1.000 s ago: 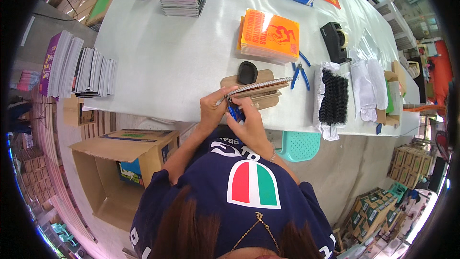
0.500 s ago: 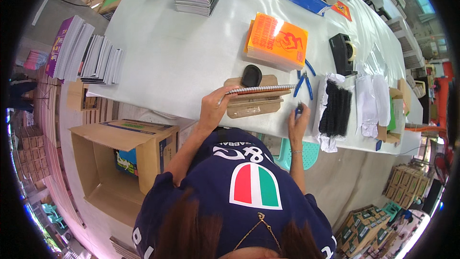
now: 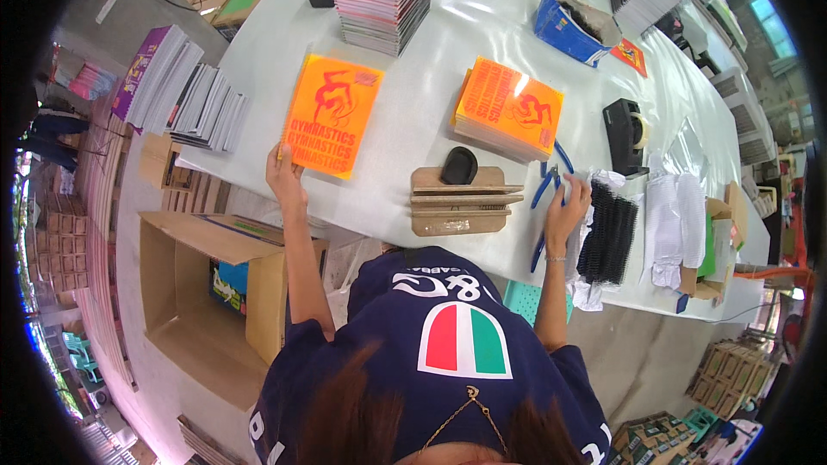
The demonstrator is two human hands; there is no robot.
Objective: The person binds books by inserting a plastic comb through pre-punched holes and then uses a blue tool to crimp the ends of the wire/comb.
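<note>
At the left of the table, my left hand (image 3: 286,179) pinches the lower left edge of an orange spiral notebook (image 3: 332,116) with a red gymnast figure on its cover. To the right, my right hand (image 3: 568,207) curls over blue-handled pliers (image 3: 546,185), its fingers partly hiding them. Another blue handle (image 3: 539,254) shows beside that hand, near the table edge. Between my hands a slotted wooden holder (image 3: 461,217) holds no notebook, and a black oval piece (image 3: 459,165) rests at its back. Behind it sits a stack of orange notebooks (image 3: 508,112).
Black binding coils (image 3: 607,237) lie on white wrapping at right, near a tape dispenser (image 3: 624,133). Red-covered notebooks (image 3: 383,4) are piled at the back, left of a blue box (image 3: 568,30). More books (image 3: 159,77) stand at far left, above an open carton (image 3: 207,284).
The notebook has left the wooden holder and moved left with my left hand, its cover now facing up. My right hand has shifted right and forward over the pliers on the table.
</note>
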